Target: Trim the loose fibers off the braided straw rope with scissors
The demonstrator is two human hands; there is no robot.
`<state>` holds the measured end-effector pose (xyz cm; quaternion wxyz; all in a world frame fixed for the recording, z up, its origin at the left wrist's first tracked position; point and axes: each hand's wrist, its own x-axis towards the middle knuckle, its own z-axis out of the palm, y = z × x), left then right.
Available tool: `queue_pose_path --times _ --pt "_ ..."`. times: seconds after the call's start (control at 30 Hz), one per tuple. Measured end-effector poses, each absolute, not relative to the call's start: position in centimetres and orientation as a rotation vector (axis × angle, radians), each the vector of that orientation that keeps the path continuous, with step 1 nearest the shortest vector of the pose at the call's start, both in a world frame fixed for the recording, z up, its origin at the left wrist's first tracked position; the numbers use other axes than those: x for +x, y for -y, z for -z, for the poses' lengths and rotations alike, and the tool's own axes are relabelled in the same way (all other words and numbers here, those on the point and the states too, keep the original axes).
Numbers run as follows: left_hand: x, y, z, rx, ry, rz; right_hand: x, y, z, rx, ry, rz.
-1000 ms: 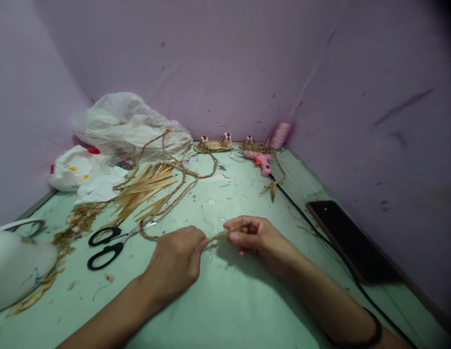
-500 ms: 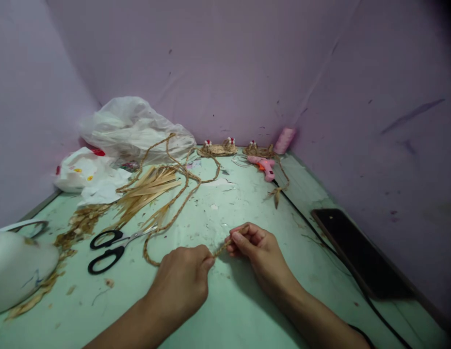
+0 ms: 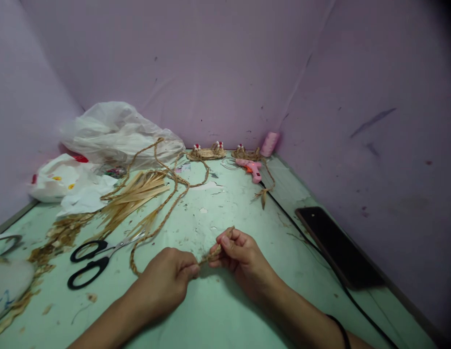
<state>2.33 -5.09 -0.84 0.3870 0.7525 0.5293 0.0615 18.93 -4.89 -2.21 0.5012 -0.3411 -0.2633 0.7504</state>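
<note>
A braided straw-coloured cord (image 3: 174,206) lies in loose loops on the pale green table and runs forward to my hands. My left hand (image 3: 167,278) is closed around it, knuckles up. A short stretch of cord spans the small gap to my right hand (image 3: 240,254), which pinches the cord near its end between thumb and fingers. The tip pokes out above the right fingers. Left of my left hand, black-handled scissors (image 3: 98,259) lie with their blades partly under or against dry fibre strips (image 3: 134,194).
At the back stand woven pieces with red and white beads (image 3: 207,153), a pink glue gun (image 3: 250,168) with a black cable, and a pink thread spool (image 3: 269,144). A phone (image 3: 338,247) lies right. Plastic bags (image 3: 116,131) and a white rounded object (image 3: 10,286) are left.
The whole view has shifted, so the table things appear farther left. Both hands keep their hold on the cord, and the right wrist is turned slightly, showing more of the cord's end.
</note>
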Motion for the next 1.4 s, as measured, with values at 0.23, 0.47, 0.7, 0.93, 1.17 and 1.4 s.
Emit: queue_pose_path --times 0.23,0.47,0.7,0.93,1.17,1.4 --pt "2.6 5.4 1.2 2.027 -1.461 -0.220 19.1 5.0 1.8 -0.815 0.478 -1.812" --pt "2.7 5.3 0.8 1.831 -1.377 -0.381 19.8 3.8 2.1 -1.012 0.525 -1.596" --pt "3.0 5.6 0.6 1.876 -1.455 -0.303 19.3 3.3 1.7 -1.061 0.400 -1.559" --pt "2.4 4.9 0.7 1.824 -1.338 -0.429 19.8 3.0 1.9 -1.105 0.500 -1.499" --pt "2.5 5.0 0.9 1.945 -1.382 -0.342 19.7 3.2 1.6 -1.091 0.404 -1.560" --pt "2.4 4.8 0.9 1.824 -1.360 -0.536 20.5 2.8 1.9 -1.064 0.481 -1.549"
